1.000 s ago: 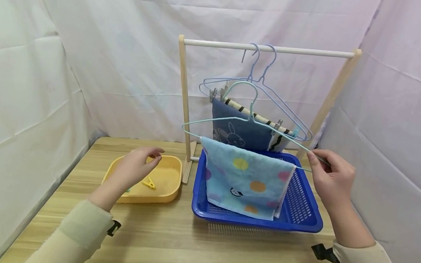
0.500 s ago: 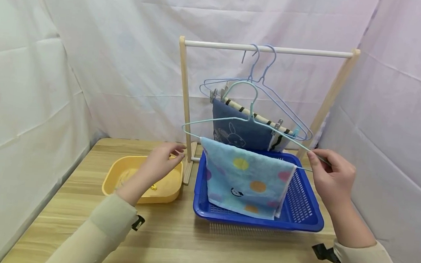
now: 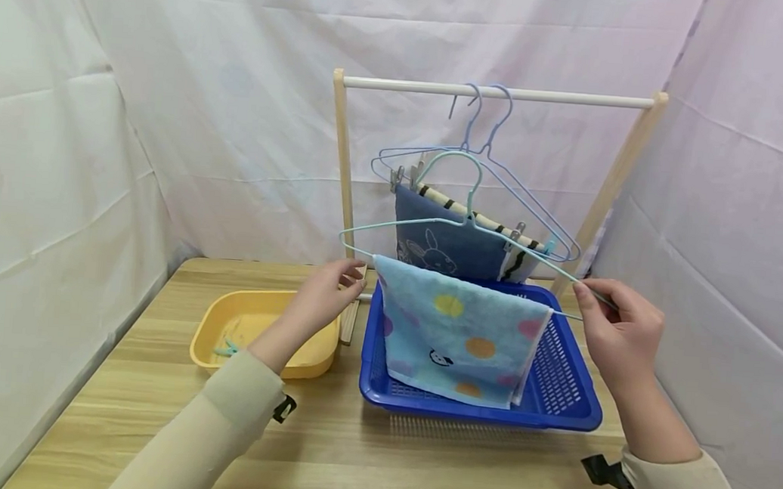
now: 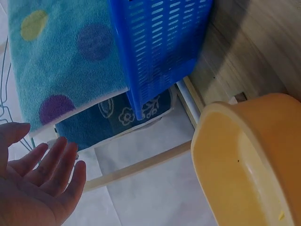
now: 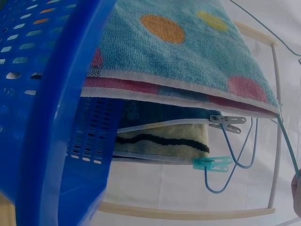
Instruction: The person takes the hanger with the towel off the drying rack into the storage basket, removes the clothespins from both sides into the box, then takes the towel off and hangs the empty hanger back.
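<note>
My right hand (image 3: 621,325) pinches the right end of a mint-green hanger (image 3: 407,221). Folded over the hanger's lower bar is a light-blue towel (image 3: 453,332) with coloured dots, hanging down into the blue basket (image 3: 478,414). Near the hanger's left end and the towel's upper left corner is my left hand (image 3: 325,293), its fingers loosely bent. The left wrist view shows that hand's palm (image 4: 33,202) with nothing in it. Only a bit of the right hand's fingers (image 5: 296,195) shows at the edge of the right wrist view.
Behind the basket stands a wooden rack with a white rail (image 3: 565,97). Two blue hangers (image 3: 503,116) on it carry a dark-blue towel (image 3: 426,239) and a striped cloth (image 3: 516,264), held by clothespins. A yellow tray (image 3: 203,330) with a teal clothespin (image 3: 226,349) sits left.
My left hand has moved right from over the yellow tray to near the towel's upper left corner. The right hand, hanger and towel have stayed nearly still.
</note>
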### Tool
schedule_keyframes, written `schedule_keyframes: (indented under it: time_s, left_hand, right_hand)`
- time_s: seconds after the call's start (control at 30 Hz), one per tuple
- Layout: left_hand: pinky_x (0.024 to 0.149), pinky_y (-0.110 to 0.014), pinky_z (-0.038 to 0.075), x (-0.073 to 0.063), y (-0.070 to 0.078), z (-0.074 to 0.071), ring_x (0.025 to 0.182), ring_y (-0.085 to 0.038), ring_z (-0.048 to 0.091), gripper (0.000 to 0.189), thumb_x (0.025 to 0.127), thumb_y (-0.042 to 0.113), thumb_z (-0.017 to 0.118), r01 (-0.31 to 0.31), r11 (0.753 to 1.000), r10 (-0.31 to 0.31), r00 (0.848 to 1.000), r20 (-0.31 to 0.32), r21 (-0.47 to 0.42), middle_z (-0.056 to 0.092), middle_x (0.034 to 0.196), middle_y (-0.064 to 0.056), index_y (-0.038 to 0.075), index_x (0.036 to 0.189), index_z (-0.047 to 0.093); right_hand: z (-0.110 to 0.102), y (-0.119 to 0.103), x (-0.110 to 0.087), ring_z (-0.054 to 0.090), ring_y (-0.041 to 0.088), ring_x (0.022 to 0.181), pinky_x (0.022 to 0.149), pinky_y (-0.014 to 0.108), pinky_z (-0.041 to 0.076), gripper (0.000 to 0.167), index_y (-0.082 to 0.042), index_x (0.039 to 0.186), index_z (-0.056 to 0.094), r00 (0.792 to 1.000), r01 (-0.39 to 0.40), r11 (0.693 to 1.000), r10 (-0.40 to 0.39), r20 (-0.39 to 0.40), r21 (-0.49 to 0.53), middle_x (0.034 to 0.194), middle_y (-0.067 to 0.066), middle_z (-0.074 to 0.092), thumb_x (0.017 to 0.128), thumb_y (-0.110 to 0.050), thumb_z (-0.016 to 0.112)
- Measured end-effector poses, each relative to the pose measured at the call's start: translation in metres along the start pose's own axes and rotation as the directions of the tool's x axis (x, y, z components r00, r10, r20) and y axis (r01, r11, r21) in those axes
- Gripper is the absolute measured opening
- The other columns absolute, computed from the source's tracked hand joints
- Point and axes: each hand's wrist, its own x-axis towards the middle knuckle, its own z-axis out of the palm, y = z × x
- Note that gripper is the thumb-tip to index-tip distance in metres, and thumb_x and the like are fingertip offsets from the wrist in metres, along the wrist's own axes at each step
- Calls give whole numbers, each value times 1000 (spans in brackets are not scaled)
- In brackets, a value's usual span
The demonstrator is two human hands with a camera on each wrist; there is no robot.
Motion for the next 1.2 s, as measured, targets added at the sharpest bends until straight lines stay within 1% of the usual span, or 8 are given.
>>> schedule_keyframes:
  time_s: [0.27,0.43,0.57,0.67,0.77,0.97,1.1,1.2]
  left_hand:
    - [88,-45,53,5,5,10,111,-28,60,46,98,25,60,2,999,-1,999,39,-35,58,131,-10,9,140,50]
    - [89,-44,53,5,6,13,109,-28,60,40,98,23,60,3,996,-1,1000,23,-85,60,127,-11,6,134,54]
    - [87,-42,53,4,9,16,107,-26,60,35,97,27,61,30,992,-31,1000,-6,-124,62,120,-8,7,126,58]
    - [83,-39,55,3,13,18,101,-24,62,35,96,35,63,61,993,-64,997,-33,-103,65,111,-6,8,118,61]
    - [77,-36,55,1,17,20,89,-21,62,33,94,41,64,72,997,-75,994,-73,-41,66,99,-3,10,107,64]
    - [60,-32,45,1,22,21,68,-20,54,23,95,31,65,23,998,-14,989,-145,64,61,76,-1,11,85,62]
    - [58,-31,45,1,23,22,65,-18,53,20,95,26,65,-17,997,28,989,-144,73,61,73,1,12,82,62]
    - [58,-30,46,0,23,23,66,-18,54,18,95,25,65,-33,998,41,990,-138,59,61,73,1,12,82,62]
  right_hand:
    - [0,4,-3,37,-4,57,54,11,31,4,16,78,67,1000,-12,1000,12,1,-1,70,-9,58,78,14,71]
    - [1,5,-3,37,-3,57,54,11,31,4,15,79,68,1000,-9,1000,9,5,-2,69,-6,59,76,17,70]
    - [1,2,-3,37,-3,56,54,11,31,5,14,78,68,1000,-11,1000,11,2,0,69,-6,58,76,18,70]
    - [2,-1,-1,36,-3,56,54,11,31,4,14,77,67,1000,-11,1000,11,4,6,68,-5,58,76,17,70]
    - [3,-3,-1,36,-3,56,54,11,31,4,14,76,67,1000,-10,1000,10,5,13,67,-4,58,75,18,69]
    - [4,3,-2,36,-3,56,53,11,31,4,15,78,67,1000,-13,1000,13,5,13,68,-5,58,76,18,70]
    - [3,3,-1,35,-3,55,53,11,30,5,17,79,66,999,-34,999,34,-5,7,68,-8,57,79,14,70]
    - [3,2,-1,35,-4,55,53,11,30,8,18,80,65,998,-59,998,59,-16,0,69,-13,56,81,11,70]
